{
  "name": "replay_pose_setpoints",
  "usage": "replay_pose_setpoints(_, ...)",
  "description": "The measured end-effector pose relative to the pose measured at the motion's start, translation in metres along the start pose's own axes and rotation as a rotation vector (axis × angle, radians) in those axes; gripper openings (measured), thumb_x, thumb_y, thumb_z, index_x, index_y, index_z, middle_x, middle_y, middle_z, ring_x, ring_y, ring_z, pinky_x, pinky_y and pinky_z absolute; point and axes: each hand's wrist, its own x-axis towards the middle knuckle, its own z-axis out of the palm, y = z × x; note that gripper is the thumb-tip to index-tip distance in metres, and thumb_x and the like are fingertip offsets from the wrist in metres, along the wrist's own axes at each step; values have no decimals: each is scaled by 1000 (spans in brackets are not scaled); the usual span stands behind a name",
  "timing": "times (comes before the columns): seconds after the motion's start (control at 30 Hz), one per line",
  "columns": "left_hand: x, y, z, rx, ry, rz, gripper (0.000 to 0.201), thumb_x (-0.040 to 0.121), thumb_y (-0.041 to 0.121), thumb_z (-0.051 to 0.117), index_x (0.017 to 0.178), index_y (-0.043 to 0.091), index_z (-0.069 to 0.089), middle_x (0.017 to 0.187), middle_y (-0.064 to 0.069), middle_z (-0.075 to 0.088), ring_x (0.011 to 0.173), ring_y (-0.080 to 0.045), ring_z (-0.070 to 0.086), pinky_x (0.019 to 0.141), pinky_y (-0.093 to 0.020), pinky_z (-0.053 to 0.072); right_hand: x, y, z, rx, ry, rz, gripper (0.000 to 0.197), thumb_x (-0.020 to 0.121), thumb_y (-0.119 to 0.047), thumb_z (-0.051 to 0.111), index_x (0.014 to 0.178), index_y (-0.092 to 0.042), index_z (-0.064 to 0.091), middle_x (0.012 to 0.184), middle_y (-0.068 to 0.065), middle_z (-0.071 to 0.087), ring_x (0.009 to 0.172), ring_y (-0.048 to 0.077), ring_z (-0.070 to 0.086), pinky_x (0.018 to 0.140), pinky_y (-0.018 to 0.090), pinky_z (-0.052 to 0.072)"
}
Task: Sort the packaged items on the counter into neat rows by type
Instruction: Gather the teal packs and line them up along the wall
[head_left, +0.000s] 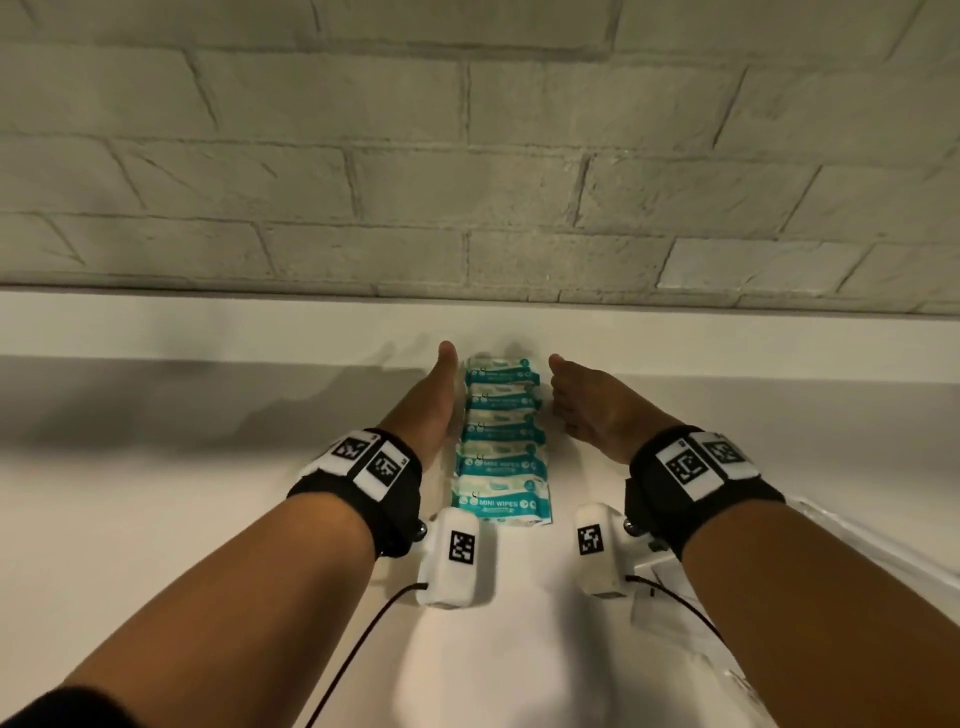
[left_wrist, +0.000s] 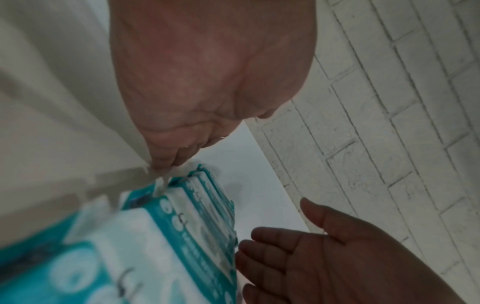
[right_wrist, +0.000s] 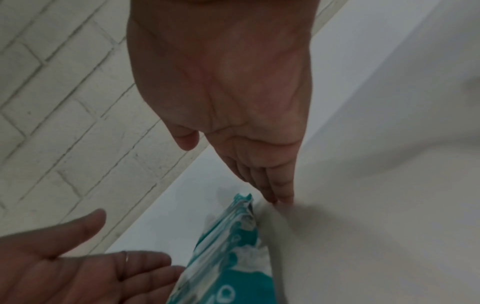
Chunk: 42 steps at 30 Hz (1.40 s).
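Observation:
Several teal-and-white mini wipes packs (head_left: 501, 441) lie overlapped in one straight row on the white counter (head_left: 156, 519), running away from me toward the wall. My left hand (head_left: 439, 395) stands on edge along the row's left side, fingers straight and against the packs. My right hand (head_left: 576, 400) stands the same way on the right side, fingers straight and close beside the packs. In the left wrist view the left hand (left_wrist: 171, 158) touches the far packs (left_wrist: 182, 226), with the right hand (left_wrist: 311, 257) opposite. The right wrist view shows the right hand (right_wrist: 272, 185) beside a pack (right_wrist: 233, 246). Neither hand holds anything.
A pale brick wall (head_left: 467, 156) rises behind a raised white ledge (head_left: 208, 322) at the counter's back. A pale flat object (head_left: 857, 551) lies at the right, partly under my right forearm. Black cables trail from both wrist cameras.

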Motion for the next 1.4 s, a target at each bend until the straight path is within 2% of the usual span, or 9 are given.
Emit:
replay_pose_setpoints(0.1,-13,-6,-2,-43,-16,-4,71,96,63,20,139,10,40,135,-6,54,128,-20,50,100,-27,36,-8,6,-1,-5,-27,50,60,96,-51,43,135,-4,47,142,21,46,132,32,46,103,35,39)
replay_pose_setpoints(0.27,-32,-7,12,-19,-64,-25,54,96,63,15,87,29,56,104,-8,70,99,-20,67,95,-33,45,-20,8,12,-1,-61,58,44,100,-45,39,120,-9,55,111,6,65,107,20,59,105,35,40)
replay_pose_setpoints(0.47,-49,-16,-6,-103,-5,-30,79,94,66,21,151,11,22,158,-4,23,144,-18,28,113,-30,23,-46,11,1,-177,-137,90,55,95,-34,56,142,-12,40,147,7,44,133,20,43,109,28,34)
replay_pose_setpoints(0.57,-64,-23,-1,-120,-63,28,65,100,54,14,138,9,42,146,-8,40,129,-20,48,97,-27,33,-63,18,7,-599,-373,-44,46,86,-15,69,130,-14,55,126,0,63,108,14,61,89,16,47)
replay_pose_setpoints(0.73,-69,-31,9,-125,-143,39,62,99,57,9,109,22,60,104,0,66,87,-7,65,77,-23,48,-58,39,29,-1237,-171,-251,57,81,-27,67,132,-15,45,128,3,54,94,18,60,81,24,46)
replay_pose_setpoints(0.8,-67,-32,9,-110,-142,38,64,97,62,10,98,27,64,110,-1,69,94,-10,68,80,-26,50,-47,47,31,-1264,-129,-255,57,83,-30,58,134,-11,41,130,12,52,88,20,59,74,27,46)
replay_pose_setpoints(0.97,-64,-34,7,-49,-169,29,72,94,67,9,111,25,66,122,-5,67,113,-17,64,100,-34,44,-30,58,33,-1294,-67,-230,65,90,-32,48,145,-6,27,144,18,38,115,28,56,89,33,47)
replay_pose_setpoints(1.3,-78,-28,10,105,-91,136,50,102,50,16,89,28,59,95,11,63,83,0,59,88,-24,41,-61,45,17,-1194,-170,-301,63,83,-31,60,141,-26,37,141,8,46,114,21,57,94,30,46)
replay_pose_setpoints(1.4,-94,-25,5,272,-57,264,28,102,36,36,107,19,58,103,11,63,80,6,53,87,-22,39,-96,38,-26,-1143,-146,-267,65,90,-29,61,148,-26,32,149,1,43,130,20,47,107,31,38)
